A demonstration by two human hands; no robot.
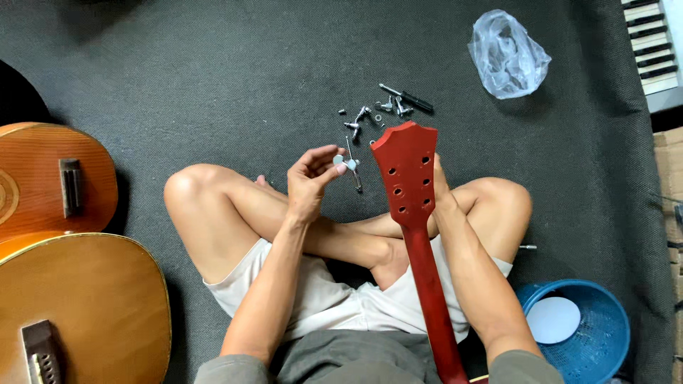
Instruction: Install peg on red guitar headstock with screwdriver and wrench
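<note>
Seated cross-legged on a dark grey carpeted floor (213, 71), seen from above, knees spread to either side.

Two acoustic guitar bodies (64, 299) at the left edge, orange-brown, one overlapping the other, bridges visible.

Red guitar neck (427, 284) rising from the lap toward the top of the view, ending in a red headstock (404, 171) with six empty tuner holes in two columns.

Blue plastic basket (597, 341) at lower right, beside the right forearm, with a pale round disc inside.

Keyboard (651, 43) partly visible at the upper right corner.

Crumpled clear plastic bag (506, 55) on the floor beyond the headstock, well apart from the hands.

Right hand (441, 188) behind the headstock, largely hidden by it; wrapped around the neck just below the headstock, fingers closed on it as far as can be told.

Left hand (311, 178) raised just left of the headstock, fingers pinched closed on a small silver tuning peg (347, 165), held above the floor and apart from the headstock.

Screwdriver (405, 98) with a dark handle lying on the floor beyond the headstock tip.

Loose tuning pegs and washers (366, 114) scattered beside the screwdriver.

One small metal part (527, 247) on the floor by the right knee.
</note>
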